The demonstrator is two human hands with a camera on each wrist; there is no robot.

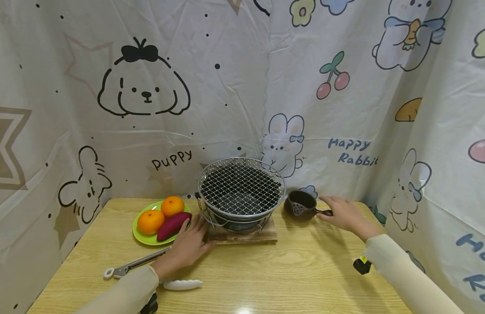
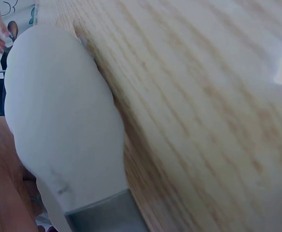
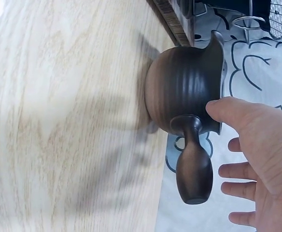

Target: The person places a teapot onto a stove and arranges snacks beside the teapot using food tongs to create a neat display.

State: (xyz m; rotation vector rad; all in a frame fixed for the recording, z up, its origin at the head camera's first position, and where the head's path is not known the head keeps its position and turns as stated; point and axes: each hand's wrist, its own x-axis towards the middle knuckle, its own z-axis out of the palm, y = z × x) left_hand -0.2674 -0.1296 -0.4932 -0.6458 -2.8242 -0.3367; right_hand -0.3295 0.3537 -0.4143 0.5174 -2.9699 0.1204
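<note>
My left hand (image 1: 187, 244) lies at the left edge of a wooden board (image 1: 242, 237), beside a purple sweet potato (image 1: 173, 226); its fingers reach forward, holding nothing visible. Below that wrist are metal tongs (image 1: 138, 263), whose white scalloped tip (image 2: 63, 111) fills much of the left wrist view. On the board stands a round tabletop grill (image 1: 240, 192) with a wire mesh top. At the right, my right hand (image 1: 344, 213) is beside a dark brown side-handled teapot (image 3: 184, 92). The thumb is at the pot's rim near the handle (image 3: 195, 176), with the other fingers spread apart.
A green plate (image 1: 142, 237) at the table's left holds the sweet potato and two oranges (image 1: 151, 221). The wooden table (image 1: 297, 279) meets a printed cloth backdrop (image 1: 226, 87) behind the grill and at both sides.
</note>
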